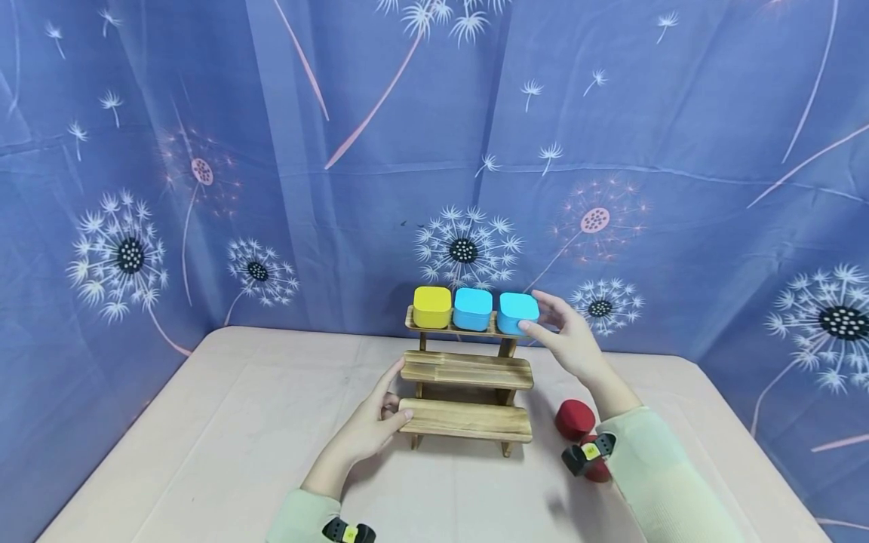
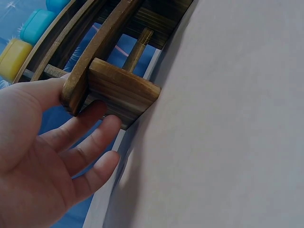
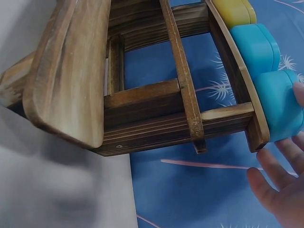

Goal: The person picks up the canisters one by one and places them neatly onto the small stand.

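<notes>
Right hand (image 1: 569,339): thumb at near side, fingers at far side, narrow grip holding the right blue box (image 1: 519,309) at its right end. Box sits on the right end of the top shelf (image 1: 411,320); right wrist view shows the lower fingers spread loosely below it.

Left hand (image 1: 365,427): holds the left end of the lowest shelf (image 1: 468,420), thumb over the wood, other fingers bent beneath and beside it. Index finger reaches up to the left end of the middle shelf (image 1: 475,371); whether it bears any weight there, cannot tell.

Wooden rack: three tiers, lowest near, highest far, standing upright on its legs. Top tier, left to right: yellow box (image 1: 432,308), middle blue box (image 1: 473,309), then the gripped one. All three have rounded corners, set in one row, just beside one another.

Right of the rack, near the right forearm: far red block (image 1: 574,419), near red block (image 1: 599,470) partly hidden by the right wrist camera (image 1: 578,456). Pale green sleeves (image 1: 679,483) on both arms; left wrist camera (image 1: 349,532) at the near edge of view.

Beneath all, a pale pink table (image 1: 237,422). Beyond, blue curtain (image 1: 366,241) printed with dandelions
</notes>
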The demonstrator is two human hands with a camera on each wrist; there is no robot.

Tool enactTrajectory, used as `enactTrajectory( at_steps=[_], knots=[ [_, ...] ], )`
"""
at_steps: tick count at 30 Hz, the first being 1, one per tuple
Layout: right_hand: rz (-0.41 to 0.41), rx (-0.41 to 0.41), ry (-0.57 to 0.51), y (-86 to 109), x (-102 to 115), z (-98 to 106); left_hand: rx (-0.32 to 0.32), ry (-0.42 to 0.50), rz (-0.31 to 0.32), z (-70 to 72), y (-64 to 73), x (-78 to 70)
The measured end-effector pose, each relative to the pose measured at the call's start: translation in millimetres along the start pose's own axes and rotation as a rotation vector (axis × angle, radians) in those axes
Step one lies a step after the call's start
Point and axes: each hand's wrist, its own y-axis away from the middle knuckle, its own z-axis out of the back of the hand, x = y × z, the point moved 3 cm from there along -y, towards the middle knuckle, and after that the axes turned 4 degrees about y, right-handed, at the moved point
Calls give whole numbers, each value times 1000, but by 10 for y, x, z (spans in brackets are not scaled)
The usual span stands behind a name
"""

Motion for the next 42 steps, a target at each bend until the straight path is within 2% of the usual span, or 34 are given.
enactTrajectory(
  at_steps=[11,23,33,42],
  knots=[
    [-4,-25,-2,17,-11,2,4,-9,-2,-5,-15,19],
    [-5,-44,30,139,-67,13,5,-17,-2,-8,-23,31],
    [15,-43,6,292,-213,9,2,-17,10,-3,-3,6],
    [29,-73,3,474,-332,-6,-7,-44,5,2,3,-5]
  ],
)
